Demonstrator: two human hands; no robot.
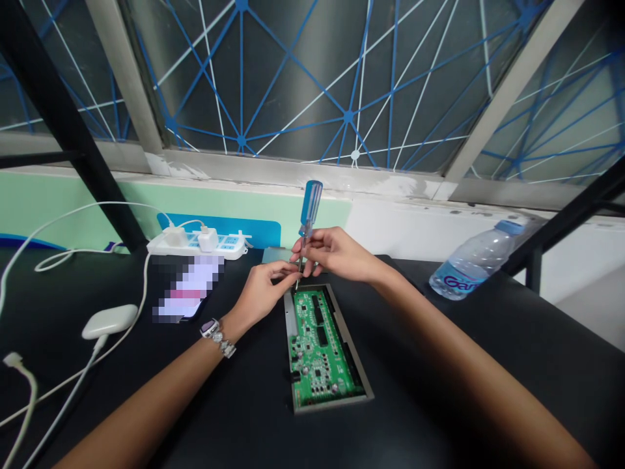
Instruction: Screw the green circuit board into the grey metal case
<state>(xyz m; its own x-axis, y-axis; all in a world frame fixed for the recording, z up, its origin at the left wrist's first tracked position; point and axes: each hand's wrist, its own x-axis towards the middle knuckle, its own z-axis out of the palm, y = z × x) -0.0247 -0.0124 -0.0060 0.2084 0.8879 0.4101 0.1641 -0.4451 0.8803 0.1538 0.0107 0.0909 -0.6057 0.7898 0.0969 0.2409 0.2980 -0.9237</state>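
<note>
A green circuit board [319, 352] lies in a grey metal frame [336, 405] on the black table. Over the frame's far left corner stands a screwdriver [311, 205] with a blue and clear handle, nearly upright, its tip pointing down at the board's edge. The fingers of my right hand [332, 254] are closed around it at the lower handle and shaft. My left hand [266, 286] pinches low by the shaft, close to the tip; whether it grips the shaft or a small part there is hidden by the fingers.
Left of the hands lie a phone [190, 290] with a blurred screen, a white charging case [110, 320] and loose white cables. A white power strip [198, 243] rests against the wall. At the right a plastic water bottle [476, 260] leans near a black post. Behind my hands is a flat grey piece [274, 255].
</note>
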